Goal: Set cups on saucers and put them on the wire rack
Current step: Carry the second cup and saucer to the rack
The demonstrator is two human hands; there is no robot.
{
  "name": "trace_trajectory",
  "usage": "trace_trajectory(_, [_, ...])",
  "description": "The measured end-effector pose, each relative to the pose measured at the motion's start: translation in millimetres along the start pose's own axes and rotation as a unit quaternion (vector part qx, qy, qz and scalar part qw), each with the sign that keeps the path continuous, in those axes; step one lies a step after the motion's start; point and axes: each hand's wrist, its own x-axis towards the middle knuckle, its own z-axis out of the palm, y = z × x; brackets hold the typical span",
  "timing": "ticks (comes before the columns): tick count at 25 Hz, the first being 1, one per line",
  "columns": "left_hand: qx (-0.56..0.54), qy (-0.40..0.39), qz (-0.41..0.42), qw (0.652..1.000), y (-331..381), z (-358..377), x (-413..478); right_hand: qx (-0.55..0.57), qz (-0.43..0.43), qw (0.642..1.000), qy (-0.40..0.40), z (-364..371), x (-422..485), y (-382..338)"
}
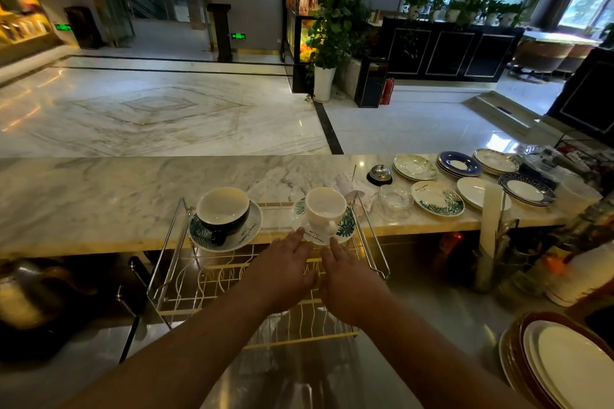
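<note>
On the far end of the silver-and-gold wire rack point(172, 242), the white ceramic cup point(325, 209) sits on its leaf-print saucer point(347, 226). The left hand point(285, 266) and right hand point(345, 279) lie flat, fingers straight, tips at its near rim, gripping nothing. A stray push could slide the saucer off the thin wires. The rack's right rail crowds it; leftward there is room before the black cup point(222, 212).

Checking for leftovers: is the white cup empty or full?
Empty. The white cup stands upright on its leaf-patterned saucer, and its inside shows only bare white.
</note>
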Motion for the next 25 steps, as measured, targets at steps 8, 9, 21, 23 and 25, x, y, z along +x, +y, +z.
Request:
trace_trajectory(8, [0.006, 0.003, 0.005, 1.000, -1, 2, -1, 0.020, -0.003, 1.000, 0.024, 0, 1, 2])
trace_trajectory(9, [0.017, 0.005, 0.010, 1.000, -1, 1, -1, 0.020, -0.002, 0.999, 0.029, 0, 2, 1])
trace_trajectory(21, [0.020, 0.022, 0.035, 0.999, -26, -19, -91, -0.035, 0.016, 0.995, 0.097, 2, -61, -56])
trace_trajectory(23, [0.020, 0.029, 0.044, 0.998, -33, -18, -115, -0.036, 0.019, 0.994, 0.099, 9, -78, -72])
trace_trajectory(25, [0.018, 0.029, 0.035, 0.999, -42, -16, -143, -0.032, 0.016, 0.995, 0.092, 15, -93, -88])
